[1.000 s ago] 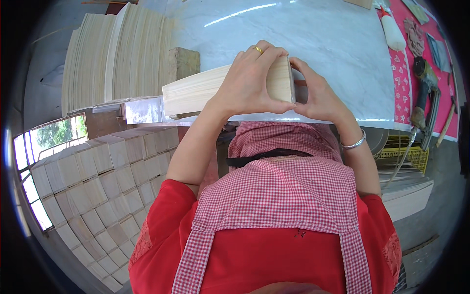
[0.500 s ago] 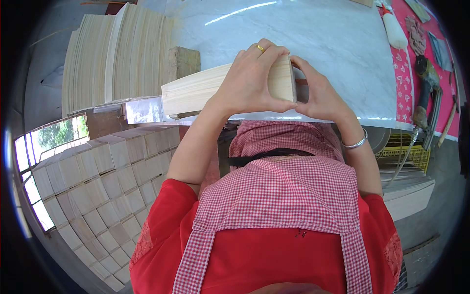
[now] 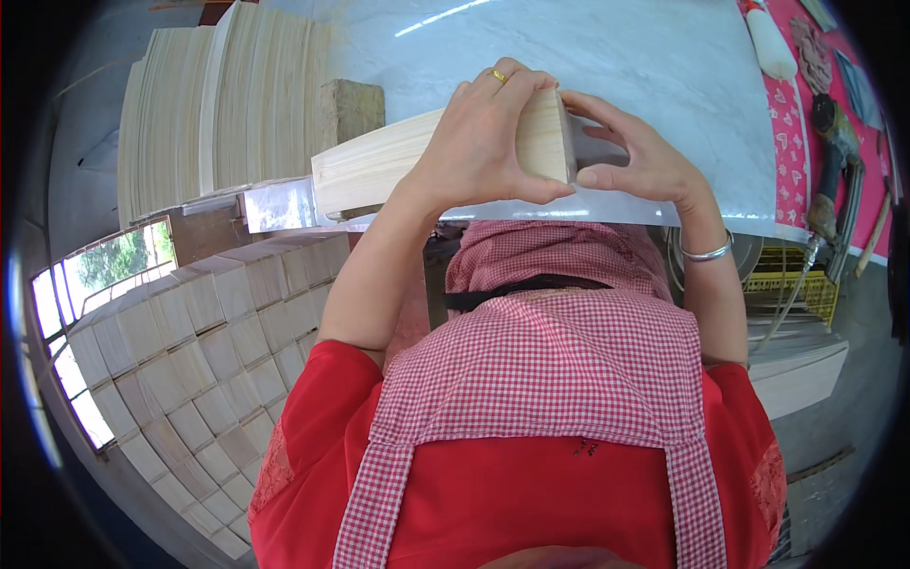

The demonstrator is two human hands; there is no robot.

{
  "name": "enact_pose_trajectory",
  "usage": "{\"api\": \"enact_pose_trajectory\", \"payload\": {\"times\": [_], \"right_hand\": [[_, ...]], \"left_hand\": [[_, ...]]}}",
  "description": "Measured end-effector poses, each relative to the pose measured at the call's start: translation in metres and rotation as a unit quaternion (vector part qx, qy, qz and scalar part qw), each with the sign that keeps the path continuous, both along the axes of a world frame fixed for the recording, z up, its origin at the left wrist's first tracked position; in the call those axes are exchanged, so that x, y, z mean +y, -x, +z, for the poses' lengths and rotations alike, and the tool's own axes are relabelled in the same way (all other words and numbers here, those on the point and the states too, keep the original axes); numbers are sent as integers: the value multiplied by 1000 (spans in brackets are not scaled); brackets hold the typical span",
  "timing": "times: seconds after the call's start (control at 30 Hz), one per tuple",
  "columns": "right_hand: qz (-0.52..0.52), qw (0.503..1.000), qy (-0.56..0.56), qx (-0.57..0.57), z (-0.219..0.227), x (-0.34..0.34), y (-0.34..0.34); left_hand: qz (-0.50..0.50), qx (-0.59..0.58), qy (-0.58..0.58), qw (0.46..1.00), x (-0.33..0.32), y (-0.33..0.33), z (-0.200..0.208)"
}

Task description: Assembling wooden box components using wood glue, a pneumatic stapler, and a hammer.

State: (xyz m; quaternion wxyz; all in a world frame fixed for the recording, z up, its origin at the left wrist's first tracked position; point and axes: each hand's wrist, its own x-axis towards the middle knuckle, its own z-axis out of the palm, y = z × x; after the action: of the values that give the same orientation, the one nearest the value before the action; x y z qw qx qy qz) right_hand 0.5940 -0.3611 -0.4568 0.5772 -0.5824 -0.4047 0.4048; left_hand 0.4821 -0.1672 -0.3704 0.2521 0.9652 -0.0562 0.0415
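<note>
Head view: a long pale wooden piece lies at the centre of the frame, slightly tilted, along the near edge of the marbled table
Slip risk: that near edge runs close under the piece, so a pull toward the lower frame could tip it off, I judge
Knock risk: the rough block sits just beyond its left end; a swing of that end might strike it and perhaps jar the board stack at upper left
Left hand: spread wide across the top of the piece, holding it, thumb on the near side, fingers over the far side
Right hand: half open in a C at the piece's right end, thumb and fingers well apart; whether its fingertips touch the wood, I cannot tell
</note>
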Motion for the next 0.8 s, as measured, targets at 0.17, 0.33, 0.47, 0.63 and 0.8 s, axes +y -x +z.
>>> {"api": "enact_pose_trajectory", "payload": {"times": [0.17,0.33,0.47,0.63,0.8], "right_hand": [[-32,999,-3,2,-6,9,5],[-36,999,-2,-19,-9,15,1],[-42,998,8,-45,-10,21,-2],[-31,997,21,-62,-10,23,-5],[-42,996,26,-80,-7,24,-5]], "left_hand": [[5,6,0,1000,0,0,0],[5,1,-7,1000,-1,0,0],[8,-7,-8,1000,-2,0,-2],[7,-16,-5,1000,-2,0,-1],[16,-1,0,1000,-3,0,0]]}}
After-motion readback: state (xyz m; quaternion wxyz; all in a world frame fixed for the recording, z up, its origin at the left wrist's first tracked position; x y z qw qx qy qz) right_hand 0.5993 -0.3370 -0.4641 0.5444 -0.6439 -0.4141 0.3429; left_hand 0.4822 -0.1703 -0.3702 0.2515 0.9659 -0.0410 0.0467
